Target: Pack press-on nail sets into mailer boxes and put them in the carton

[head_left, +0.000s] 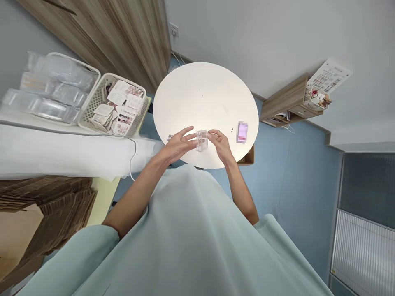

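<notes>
Between my two hands, over the near part of the round white table [203,94], is a small clear plastic box [202,142]. My left hand [180,144] has it by the left side, the thumb and a finger against the plastic and the other fingers spread. On the right side, my right hand [220,144] pinches the box near its upper edge with thumb and fingertips. Whether the lid is raised I cannot make out. A few small dark shiny pieces [170,137] lie just beyond my left hand, partly hidden by it.
Right of my hands lies a blurred pink-screened phone [242,132]. On the left, a basket of cards [129,102] stands beside a basket of clear plastic boxes [55,88]. Flattened cardboard [58,205] is stacked below. A wooden cabinet [285,98] stands by the wall.
</notes>
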Available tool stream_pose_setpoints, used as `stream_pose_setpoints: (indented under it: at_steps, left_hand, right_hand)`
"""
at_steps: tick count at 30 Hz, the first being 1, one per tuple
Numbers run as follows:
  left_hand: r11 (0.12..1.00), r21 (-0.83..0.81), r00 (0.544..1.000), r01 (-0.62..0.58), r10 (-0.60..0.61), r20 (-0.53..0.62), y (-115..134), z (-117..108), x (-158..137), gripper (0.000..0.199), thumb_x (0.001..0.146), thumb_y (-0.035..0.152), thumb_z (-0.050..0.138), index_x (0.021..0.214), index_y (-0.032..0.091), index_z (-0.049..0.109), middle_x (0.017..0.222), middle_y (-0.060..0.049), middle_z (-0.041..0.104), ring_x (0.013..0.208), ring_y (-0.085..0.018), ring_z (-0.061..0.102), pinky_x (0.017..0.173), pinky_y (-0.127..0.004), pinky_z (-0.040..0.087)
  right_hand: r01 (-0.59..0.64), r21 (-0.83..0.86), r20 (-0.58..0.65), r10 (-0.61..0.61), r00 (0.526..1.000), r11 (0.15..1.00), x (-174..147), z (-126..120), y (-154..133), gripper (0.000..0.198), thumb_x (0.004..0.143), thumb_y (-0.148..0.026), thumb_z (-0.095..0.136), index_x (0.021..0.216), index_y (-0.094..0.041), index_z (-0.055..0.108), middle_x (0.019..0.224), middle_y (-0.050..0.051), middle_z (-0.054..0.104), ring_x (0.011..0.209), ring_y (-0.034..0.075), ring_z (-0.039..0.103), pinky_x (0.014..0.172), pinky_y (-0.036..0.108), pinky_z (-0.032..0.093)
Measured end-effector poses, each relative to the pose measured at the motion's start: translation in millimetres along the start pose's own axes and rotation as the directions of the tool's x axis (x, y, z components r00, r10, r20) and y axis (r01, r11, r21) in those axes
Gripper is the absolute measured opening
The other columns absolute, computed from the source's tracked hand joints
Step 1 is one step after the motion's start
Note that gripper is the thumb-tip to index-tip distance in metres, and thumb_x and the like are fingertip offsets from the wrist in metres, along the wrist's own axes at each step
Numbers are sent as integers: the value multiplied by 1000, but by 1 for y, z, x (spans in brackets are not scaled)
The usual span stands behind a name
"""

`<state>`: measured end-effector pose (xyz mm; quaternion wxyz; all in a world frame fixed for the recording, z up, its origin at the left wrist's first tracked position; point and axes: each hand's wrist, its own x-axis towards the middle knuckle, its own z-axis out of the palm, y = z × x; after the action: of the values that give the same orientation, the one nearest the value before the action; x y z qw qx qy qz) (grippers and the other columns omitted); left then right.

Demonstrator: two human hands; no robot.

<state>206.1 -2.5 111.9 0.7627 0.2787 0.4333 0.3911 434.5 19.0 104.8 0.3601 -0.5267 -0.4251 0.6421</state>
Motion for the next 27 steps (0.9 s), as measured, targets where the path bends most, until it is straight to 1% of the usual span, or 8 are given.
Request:
stream_pose_setpoints:
  at_steps: [3,8,12,14,16,19,22,27]
  left_hand:
    - [1000,-23,1000,4,-4,8,-4,1,1,117,77,45,105,175,25,46,161,-24,69,142,-39,75,132,-66,47]
    - [1000,-18,1000,0,0,15,-6,1,0,119,78,46,104,178,26,42,158,-24,70,141,-39,75,130,-65,50]
    - [999,16,999,-29,30,-29,-7,-3,-2,118,79,48,102,178,28,43,166,-24,63,141,-39,75,128,-65,53]
    - [996,66,996,-60,63,-57,-8,-6,-3,117,80,48,101,179,29,43,164,-23,64,141,-39,74,126,-65,54]
    - [990,108,993,-86,94,-68,-9,-10,-3,119,79,48,101,180,29,41,160,-22,67,141,-39,74,127,-64,54]
    - [984,142,991,-106,117,-71,-8,-15,-4,124,76,48,103,181,27,39,156,-21,71,142,-40,73,126,-64,55]
    - [981,167,990,-97,112,-82,-4,-19,-7,130,71,47,106,180,25,39,156,-22,70,142,-42,73,124,-63,57]
    - [976,202,989,-80,104,-109,-2,-25,-12,136,66,45,108,180,22,38,153,-23,72,137,-43,76,119,-63,61]
  right_hand:
    - [9,1,6,-9,1000,1000,-1,2,-2,63,79,-79,92,110,-29,70,114,4,87,126,29,79,123,48,57]
    - [3,-24,-6,-4,1000,1000,-4,8,-9,65,78,-82,91,110,-29,70,118,5,87,128,29,79,125,49,57]
    - [84,-29,-57,-86,995,996,-12,13,-15,68,79,-81,92,116,-30,68,140,9,82,142,29,74,132,50,53]
    - [77,-77,-32,-80,996,994,-19,16,-16,73,75,-80,96,119,-30,66,150,11,77,146,30,71,135,52,51]
    - [40,-125,14,-39,999,991,-25,20,-16,78,68,-76,102,119,-31,65,155,11,74,146,32,71,135,55,51]
    - [1,-124,58,6,998,992,-31,30,-14,76,67,-72,105,117,-31,64,152,9,74,141,31,74,131,55,56]
    - [-2,-88,73,9,997,996,-32,38,-13,71,70,-69,105,114,-31,64,140,7,78,134,29,77,126,52,61]
    - [-48,-65,82,54,995,997,-32,47,-10,72,66,-68,107,111,-30,65,131,6,80,128,30,80,117,51,67]
